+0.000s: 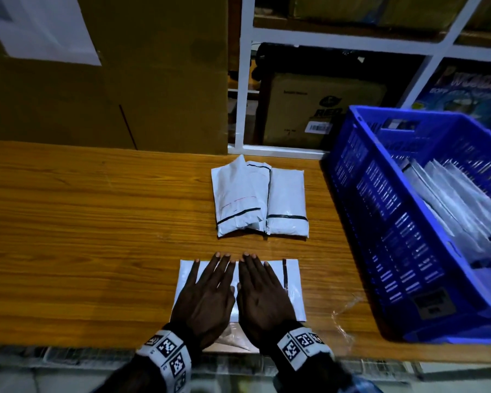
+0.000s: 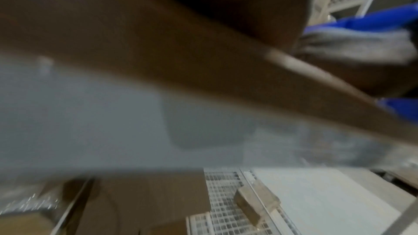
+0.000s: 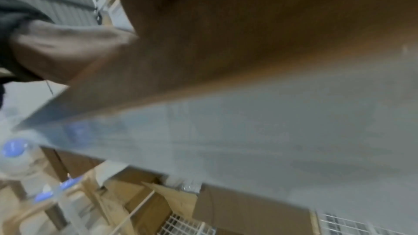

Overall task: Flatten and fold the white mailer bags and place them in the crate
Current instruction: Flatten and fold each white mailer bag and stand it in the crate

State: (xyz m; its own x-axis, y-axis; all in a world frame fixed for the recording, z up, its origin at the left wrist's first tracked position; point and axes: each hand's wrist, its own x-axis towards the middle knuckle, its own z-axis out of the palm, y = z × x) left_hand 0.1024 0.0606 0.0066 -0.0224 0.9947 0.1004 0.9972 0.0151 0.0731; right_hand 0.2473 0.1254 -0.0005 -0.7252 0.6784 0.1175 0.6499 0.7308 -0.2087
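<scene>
A white mailer bag (image 1: 294, 282) lies flat near the front edge of the wooden table (image 1: 82, 222). My left hand (image 1: 207, 290) and right hand (image 1: 262, 290) press on it side by side, palms down, fingers straight. Behind them lie two folded white mailer bags (image 1: 260, 198) next to each other. The blue crate (image 1: 403, 222) stands at the right with several folded white bags inside. Both wrist views are blurred and show only the table's edge and the underside area.
A large cardboard box (image 1: 105, 80) stands at the back left of the table. White shelving (image 1: 338, 38) with boxes rises behind. A scrap of clear plastic film (image 1: 346, 316) lies at the front edge, right of my hands.
</scene>
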